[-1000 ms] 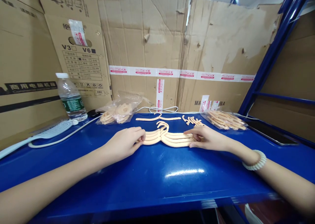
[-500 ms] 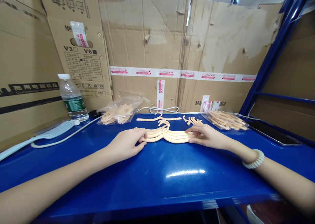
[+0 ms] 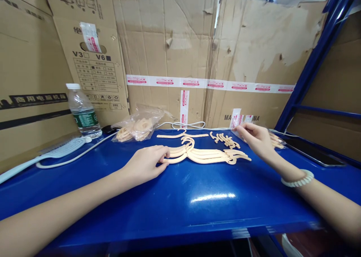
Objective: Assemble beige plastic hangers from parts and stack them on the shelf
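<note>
Several pale wood-coloured clothes hangers (image 3: 203,157) lie stacked on the blue table, their hooks bunched in the middle. My left hand (image 3: 149,161) is closed round the left ends of the stack, with its thumb at the near side. My right hand (image 3: 256,138) is off the hangers, above the clear plastic bag (image 3: 278,140) of pale sticks at the right. Its fingers stretch leftward and seem to hold nothing; its palm side is hidden. Loose curved pieces (image 3: 236,155) lie at the stack's right end. A single hanger (image 3: 182,135) lies behind the stack.
Small hook-like pieces (image 3: 224,139) lie behind the stack's right end. Another plastic bag (image 3: 138,127) stands at the back left, near a water bottle (image 3: 84,114) and a light-blue hairbrush (image 3: 63,149). A phone (image 3: 314,151) lies at the right. Cardboard (image 3: 169,53) walls the back.
My right hand has left the right end of the hanger stack and moved right and up to the bag, uncovering the loose pieces. My left hand has hardly moved.
</note>
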The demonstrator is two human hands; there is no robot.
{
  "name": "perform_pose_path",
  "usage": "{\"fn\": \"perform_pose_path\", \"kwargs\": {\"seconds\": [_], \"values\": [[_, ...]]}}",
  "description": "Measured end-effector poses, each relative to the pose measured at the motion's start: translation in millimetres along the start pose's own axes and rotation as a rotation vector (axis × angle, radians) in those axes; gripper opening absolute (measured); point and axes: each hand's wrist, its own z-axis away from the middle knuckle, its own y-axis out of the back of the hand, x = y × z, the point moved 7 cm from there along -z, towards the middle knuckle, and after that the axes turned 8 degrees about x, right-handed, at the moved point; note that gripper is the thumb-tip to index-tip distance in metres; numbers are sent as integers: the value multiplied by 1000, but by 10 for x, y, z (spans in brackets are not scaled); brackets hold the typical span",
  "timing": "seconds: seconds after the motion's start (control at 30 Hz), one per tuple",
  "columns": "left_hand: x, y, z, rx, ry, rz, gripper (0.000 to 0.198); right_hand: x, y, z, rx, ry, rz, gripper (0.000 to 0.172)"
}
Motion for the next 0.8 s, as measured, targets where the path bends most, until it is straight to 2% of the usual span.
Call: {"fn": "perform_pose_path", "kwargs": {"seconds": [0.1, 0.37, 0.5, 0.63, 0.8], "values": [[16, 21, -4, 12, -14, 10, 8, 52, 73, -23, 87, -48, -44, 30], [-111, 218, -61, 153, -8, 24, 10, 100, 51, -8, 99, -69, -59, 29], [-173, 315, -88, 187, 2, -4, 8, 81, 88, -2, 138, -63, -41, 26], [-178, 373, -96, 205, -11, -27, 7, 55, 86, 9, 138, -74, -39, 26], [-197, 355, -98, 185, -21, -32, 9, 16, 95, 28, 163, -47, -38, 26]]}}
